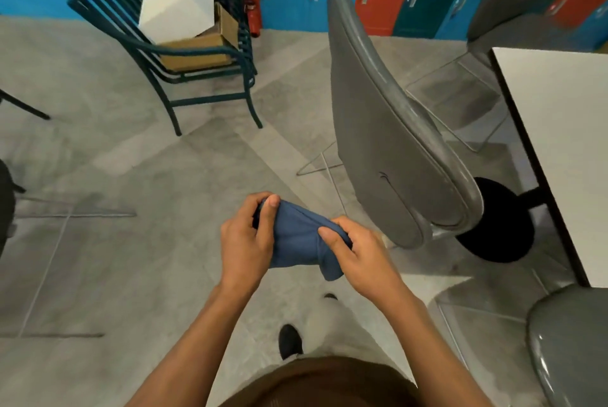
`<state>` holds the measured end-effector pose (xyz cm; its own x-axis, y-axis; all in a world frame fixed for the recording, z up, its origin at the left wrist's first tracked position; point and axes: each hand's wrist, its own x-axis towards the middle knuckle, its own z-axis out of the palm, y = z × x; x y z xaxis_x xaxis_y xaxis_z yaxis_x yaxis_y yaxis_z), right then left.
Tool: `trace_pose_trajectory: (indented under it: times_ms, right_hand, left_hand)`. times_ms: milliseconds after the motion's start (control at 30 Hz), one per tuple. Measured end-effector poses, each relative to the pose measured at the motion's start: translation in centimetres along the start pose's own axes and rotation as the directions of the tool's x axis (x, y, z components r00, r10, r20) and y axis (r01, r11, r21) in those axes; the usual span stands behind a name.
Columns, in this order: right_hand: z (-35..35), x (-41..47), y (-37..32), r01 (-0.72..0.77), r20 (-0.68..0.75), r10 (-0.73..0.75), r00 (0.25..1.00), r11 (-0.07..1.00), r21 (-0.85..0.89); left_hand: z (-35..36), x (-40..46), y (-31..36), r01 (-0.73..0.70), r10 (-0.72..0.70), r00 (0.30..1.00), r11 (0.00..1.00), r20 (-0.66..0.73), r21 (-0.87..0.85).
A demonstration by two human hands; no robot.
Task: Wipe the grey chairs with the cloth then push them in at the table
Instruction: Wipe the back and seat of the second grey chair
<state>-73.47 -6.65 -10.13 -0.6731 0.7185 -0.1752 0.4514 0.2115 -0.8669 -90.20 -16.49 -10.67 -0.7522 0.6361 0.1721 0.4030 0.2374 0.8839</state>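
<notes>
I am gripping the blue cloth with both hands, left and right; bunched, it may wipe the grey chair at one o'clock poorly.

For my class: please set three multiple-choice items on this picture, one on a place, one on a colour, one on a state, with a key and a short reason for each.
1. Where does the white box sit?
A. on the dark green chair
B. on the table
C. on the floor

2. What colour is the cloth?
A. red
B. blue
C. white

3. How is the cloth held?
A. by the left hand alone
B. by nobody
C. by both hands

Key: 1 A, the box rests on that chair's seat; 2 B, it is plainly blue; 3 C, the left hand and right hand each grip an end.
</notes>
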Motion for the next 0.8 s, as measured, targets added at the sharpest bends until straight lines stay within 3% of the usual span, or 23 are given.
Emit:
trace_pose_trajectory:
  times_ms: [167,500,800]
  right_hand:
    - [1.6,4.8,-1.6,0.034,0.057,-0.027,0.998,0.991,-0.13]
    - [3.0,20.1,-4.6,0.021,0.06,-0.017,0.998,0.998,-0.063]
    - [1.1,34.0,-9.2,0.02,0.068,-0.018,0.998,1.0,-0.022]
  left_hand:
    - [-0.8,4.7,-1.0,-0.006,0.006,1.0,1.0,-0.007,-0.003]
    - [0.2,20.2,-3.9,0.06,-0.061,0.997,0.998,0.037,0.024]
    - [1.0,34.6,-3.8,0.025,-0.026,0.999,0.999,0.03,0.042]
